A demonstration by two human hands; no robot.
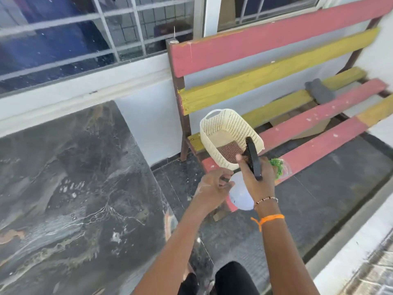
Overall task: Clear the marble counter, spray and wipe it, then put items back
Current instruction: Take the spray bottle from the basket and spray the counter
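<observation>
Hands at the bench, centre-right of frame.
Right hand (258, 179) grips a flat black phone-like slab (253, 158) over the cream woven plastic basket (225, 128); left hand (213, 186) curls, fingers closed, beside a white rounded object (241, 194).

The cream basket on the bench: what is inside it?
Inside the cream basket, a brown mesh-like square lies on the bottom. The right hand and the black object it holds cover the near right corner.

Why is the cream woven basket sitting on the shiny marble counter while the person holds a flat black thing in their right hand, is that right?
Not quite. The head view shows the cream woven plastic basket sitting on the red and yellow slatted wooden bench, not on the marble counter. The rest is right: the right hand holds the flat black object.
</observation>
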